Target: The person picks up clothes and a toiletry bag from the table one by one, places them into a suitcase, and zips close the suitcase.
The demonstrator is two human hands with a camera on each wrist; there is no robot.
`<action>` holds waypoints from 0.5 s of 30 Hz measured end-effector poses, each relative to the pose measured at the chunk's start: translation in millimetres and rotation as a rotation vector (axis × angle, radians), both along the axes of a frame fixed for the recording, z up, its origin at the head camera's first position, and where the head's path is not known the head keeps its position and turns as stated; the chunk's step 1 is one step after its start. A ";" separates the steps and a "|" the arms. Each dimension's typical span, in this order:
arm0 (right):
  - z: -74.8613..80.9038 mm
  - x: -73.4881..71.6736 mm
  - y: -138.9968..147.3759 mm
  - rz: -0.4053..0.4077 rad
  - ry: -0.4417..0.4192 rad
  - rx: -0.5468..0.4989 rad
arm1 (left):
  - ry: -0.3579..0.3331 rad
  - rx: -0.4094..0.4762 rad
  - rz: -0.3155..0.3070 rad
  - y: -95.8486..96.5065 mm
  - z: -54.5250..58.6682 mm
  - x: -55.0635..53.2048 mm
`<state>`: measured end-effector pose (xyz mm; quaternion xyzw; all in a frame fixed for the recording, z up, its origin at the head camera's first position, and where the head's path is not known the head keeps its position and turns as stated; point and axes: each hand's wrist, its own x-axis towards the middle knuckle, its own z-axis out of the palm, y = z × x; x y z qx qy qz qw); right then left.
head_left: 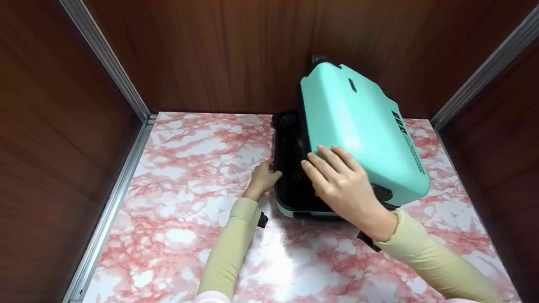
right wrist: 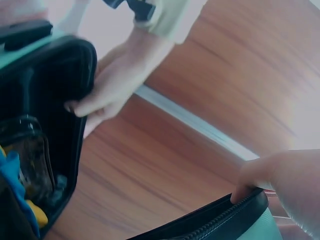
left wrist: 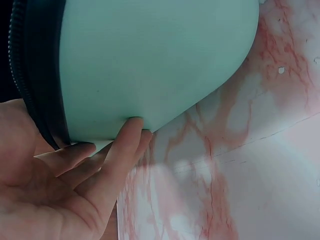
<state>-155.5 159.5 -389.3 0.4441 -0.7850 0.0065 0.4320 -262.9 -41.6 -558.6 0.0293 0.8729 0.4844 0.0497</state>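
A mint-green hard-shell suitcase (head_left: 358, 126) lies partly open, its lid tilted up toward the right over the black-lined base (head_left: 288, 151). My left hand (head_left: 264, 179) grips the base's left rim, thumb over the inside and fingers against the outer shell (left wrist: 160, 60). With my right hand (head_left: 341, 187) I hold the lid's left edge near its front corner, fingers spread on the shell. The right wrist view shows that thumb hooked over the zippered lid rim (right wrist: 220, 222). Inside the base are a transparent pouch (right wrist: 35, 165) and blue and yellow items (right wrist: 12, 175), mostly hidden by the lid in the head view.
The suitcase rests on a red-and-white marbled surface (head_left: 177, 219). Dark wood-grain panels (head_left: 202, 54) stand behind and on both sides, with metal strips (head_left: 113, 67) along their corners. The raised lid's far end is near the back panel.
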 end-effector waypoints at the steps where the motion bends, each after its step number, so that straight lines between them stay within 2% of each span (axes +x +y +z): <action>1: -2.2 0.2 -1.1 -0.001 -0.001 -0.002 | -0.001 -0.004 0.000 0.3 -0.2 -0.3; 7: -13.6 0.0 -7.8 -0.026 0.006 -0.031 | 0.004 -0.006 0.005 1.0 -0.9 -1.3; 15: -34.4 -4.4 -20.0 -0.030 -0.029 -0.004 | -0.015 0.033 0.003 1.9 -0.5 -0.3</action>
